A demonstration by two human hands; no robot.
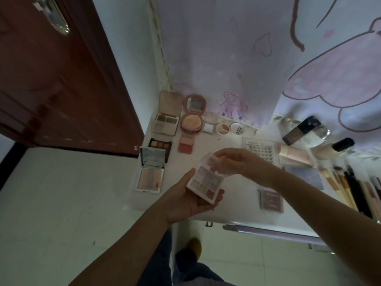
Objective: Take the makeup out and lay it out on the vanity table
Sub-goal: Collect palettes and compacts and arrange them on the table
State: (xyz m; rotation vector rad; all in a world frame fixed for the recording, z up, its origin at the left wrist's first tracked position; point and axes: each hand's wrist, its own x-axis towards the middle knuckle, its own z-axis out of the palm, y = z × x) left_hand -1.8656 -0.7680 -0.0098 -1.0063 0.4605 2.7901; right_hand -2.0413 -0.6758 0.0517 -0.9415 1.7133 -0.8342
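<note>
A white nine-pan eyeshadow palette [206, 183] rests in my left hand [185, 200], held above the front of the white vanity table [233, 209]. My right hand [237, 162] pinches the palette's clear lid [214, 162] and holds it lifted. Open compacts lie in rows at the table's left: a four-pan palette [166, 124], a round peach powder [191, 123], a blush duo [186, 144], a dark small palette [159, 144], a mirrored highlighter [150, 176]. A small concealer pot [223, 129] sits behind.
A lash tray [261, 150], a pink tube [294, 152], dark bottles [301, 131] and several brushes [348, 188] crowd the table's right side. A closed mauve palette [271, 200] lies near the front edge. A brown door [61, 89] stands left; a pink curtain [247, 58] hangs behind.
</note>
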